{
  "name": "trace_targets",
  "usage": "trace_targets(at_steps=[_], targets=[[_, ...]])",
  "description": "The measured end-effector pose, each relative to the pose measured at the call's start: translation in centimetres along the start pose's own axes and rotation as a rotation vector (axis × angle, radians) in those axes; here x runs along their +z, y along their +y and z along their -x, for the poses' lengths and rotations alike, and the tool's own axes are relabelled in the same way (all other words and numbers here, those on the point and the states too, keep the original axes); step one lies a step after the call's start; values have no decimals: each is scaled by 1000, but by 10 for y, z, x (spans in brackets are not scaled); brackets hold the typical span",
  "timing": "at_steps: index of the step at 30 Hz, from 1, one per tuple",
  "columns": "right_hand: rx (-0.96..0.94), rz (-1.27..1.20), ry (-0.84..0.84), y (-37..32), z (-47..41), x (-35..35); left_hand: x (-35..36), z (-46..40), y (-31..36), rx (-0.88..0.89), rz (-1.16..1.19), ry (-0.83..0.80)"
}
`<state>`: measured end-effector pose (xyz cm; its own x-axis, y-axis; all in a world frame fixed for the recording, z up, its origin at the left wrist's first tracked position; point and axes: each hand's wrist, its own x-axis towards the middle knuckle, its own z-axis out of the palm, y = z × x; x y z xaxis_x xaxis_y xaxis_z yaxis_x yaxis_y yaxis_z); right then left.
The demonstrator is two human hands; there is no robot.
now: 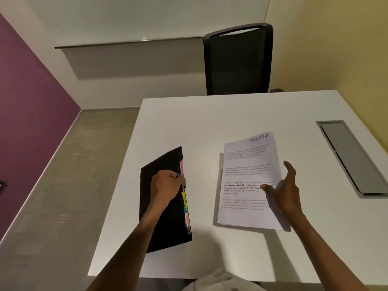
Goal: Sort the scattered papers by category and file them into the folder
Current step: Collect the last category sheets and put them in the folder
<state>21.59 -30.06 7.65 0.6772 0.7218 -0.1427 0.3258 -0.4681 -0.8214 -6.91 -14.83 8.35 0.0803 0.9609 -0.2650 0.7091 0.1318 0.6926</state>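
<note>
A black folder lies on the left part of the white table, with pink, yellow, blue and orange tabs along its right edge. My left hand rests on the folder, its fingers curled at the tabbed edge. To the right a stack of printed papers has "SPORTS" handwritten on the top sheet. My right hand holds the stack's right edge, thumb on top of the sheet and index finger raised; the edge lifts slightly off the table.
The white table ends close to the folder's left side, with floor beyond. A grey cable tray lid is set into the table at the right. A black chair stands behind the far edge.
</note>
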Motion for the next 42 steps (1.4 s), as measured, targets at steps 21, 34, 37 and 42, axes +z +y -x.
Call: trace_targets(at_steps=[21, 34, 37, 42], targets=[[-630, 303, -368, -51, -44, -18, 11, 16, 99, 83, 142, 84], [-458, 581, -305, -108, -17, 45, 30, 18, 144, 131, 56, -15], [-333, 501, -309, -108, -22, 49, 31, 15, 132, 178, 155, -26], [-163, 313, -367, -107, -35, 48, 41, 25, 90, -8, 237, 252]])
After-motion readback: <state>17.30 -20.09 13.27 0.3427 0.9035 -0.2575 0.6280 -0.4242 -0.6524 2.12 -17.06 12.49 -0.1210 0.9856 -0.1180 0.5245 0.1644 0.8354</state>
